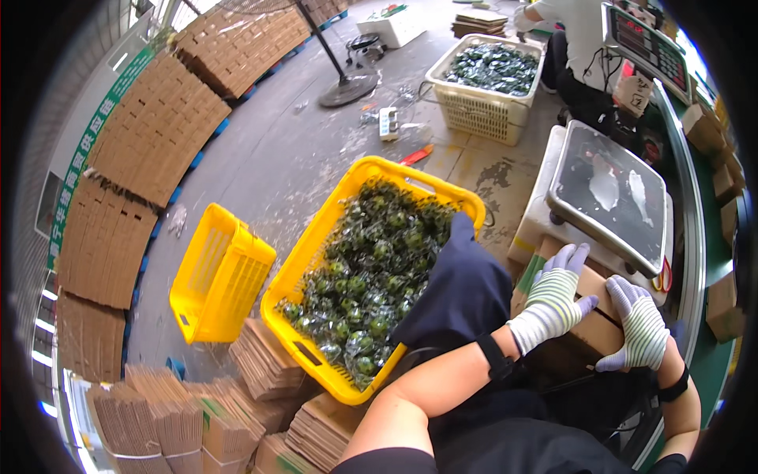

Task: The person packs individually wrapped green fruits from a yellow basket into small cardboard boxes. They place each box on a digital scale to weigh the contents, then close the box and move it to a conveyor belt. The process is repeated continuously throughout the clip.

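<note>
A cardboard box (583, 332) rests before me at the lower right, its top flaps meeting at a narrow dark gap. My left hand (551, 299), in a striped knitted glove, lies on its left flap with the fingers pointing away from me. On the box's right side is my right hand (636, 326), gloved the same way, thumb and fingers spread over the edge. Just beyond the box stands a bench scale's platform (610, 189) on a white foam block (527, 228). To the left, a yellow plastic crate (275, 296) holds many green fruits in clear wrapping.
Red-handled scissors (666, 275) lie beside the scale. A conveyor (693, 237) runs along the right. An empty yellow crate (222, 278), flattened cardboard stacks (142, 415) and a pedestal fan's base (348, 89) stand left. A person (583, 41) works beyond a cream basket (482, 112).
</note>
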Available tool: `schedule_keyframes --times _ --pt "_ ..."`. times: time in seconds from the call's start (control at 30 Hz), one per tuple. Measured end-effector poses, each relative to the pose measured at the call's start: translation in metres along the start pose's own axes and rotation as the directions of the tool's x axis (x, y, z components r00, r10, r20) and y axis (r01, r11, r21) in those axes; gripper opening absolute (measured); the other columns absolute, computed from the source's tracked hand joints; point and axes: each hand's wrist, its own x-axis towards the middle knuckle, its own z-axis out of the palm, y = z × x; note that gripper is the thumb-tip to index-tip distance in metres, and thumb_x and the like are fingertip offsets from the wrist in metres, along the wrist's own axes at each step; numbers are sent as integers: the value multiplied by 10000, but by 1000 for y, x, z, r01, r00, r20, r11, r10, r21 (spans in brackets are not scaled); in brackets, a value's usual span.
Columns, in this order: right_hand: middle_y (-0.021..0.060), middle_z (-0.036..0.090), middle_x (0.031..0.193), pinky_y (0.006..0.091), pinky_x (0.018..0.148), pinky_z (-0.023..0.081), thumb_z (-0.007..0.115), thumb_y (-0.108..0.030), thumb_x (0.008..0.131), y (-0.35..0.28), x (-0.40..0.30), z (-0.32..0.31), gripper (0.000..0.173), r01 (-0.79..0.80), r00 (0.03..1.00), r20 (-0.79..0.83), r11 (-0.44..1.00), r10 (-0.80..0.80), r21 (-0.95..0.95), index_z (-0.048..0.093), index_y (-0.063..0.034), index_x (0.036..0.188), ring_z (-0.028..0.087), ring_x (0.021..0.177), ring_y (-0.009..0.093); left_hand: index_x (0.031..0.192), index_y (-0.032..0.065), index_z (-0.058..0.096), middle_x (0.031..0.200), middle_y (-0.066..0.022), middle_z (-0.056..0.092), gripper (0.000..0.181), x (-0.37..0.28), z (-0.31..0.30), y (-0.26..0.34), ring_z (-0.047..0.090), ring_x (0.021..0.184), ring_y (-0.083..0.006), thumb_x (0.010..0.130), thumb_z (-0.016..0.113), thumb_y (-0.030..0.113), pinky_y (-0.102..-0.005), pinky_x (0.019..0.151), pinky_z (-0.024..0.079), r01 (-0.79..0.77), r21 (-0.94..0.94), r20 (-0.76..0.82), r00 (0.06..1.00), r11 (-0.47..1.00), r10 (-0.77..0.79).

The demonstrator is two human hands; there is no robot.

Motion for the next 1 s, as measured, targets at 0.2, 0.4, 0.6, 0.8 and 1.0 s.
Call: schedule_keyframes --times 0.2,0.4,0.6,0.8,1.0 --pt "190 489 1351 408 1053 399 841 -439 544 -1 11 -27 1094 37 941 -337 978 35 204 364 -5 1428 494 1246 359 1153 -22 588 1031 -221 629 421 -18 -126 9 604 976 -377 811 714 190 -424 893 476 -266 -15 -393 888 964 238" --pt "128 573 1275 303 958 477 469 -335 1001 46 88 -82 523 331 898 -396 301 192 894 438 21 1383 578 1144 186 1168 -4 624 1058 -116 675 270 -156 -262 -175 613 998 -177 975 573 177 -321 933 470 204 -498 -668 530 843 -522" --pt "110 561 1194 310 939 472 749 -339 768 -170 326 17 773 -46 971 139 419 -194 907 415 -4 1380 558 1080 165 1212 29 597 1146 -286 631 665 -354 -222 -292 588 1114 -420 930 402 599 -454 972 441 978 -70 -434 146 195 -889" --pt "226 543 1320 349 1041 407 801 -536 652 -207 382 153 1074 -193 894 445 854 -50 483 335 10 1452 530 1225 312 1438 37 378 1430 -295 415 871 -317 -204 -298 380 1331 -465 875 392 701 -473 1129 278 996 -58 -341 -83 -67 -936" --pt "243 584 1247 370 1010 432 817 -510 657 -207 374 159 1071 -126 922 380 861 -82 493 306 -7 1452 569 1167 345 1420 49 433 1418 -211 476 905 -322 -233 -315 503 1255 -389 832 474 735 -504 944 496 914 -347 -17 -229 -209 -973"
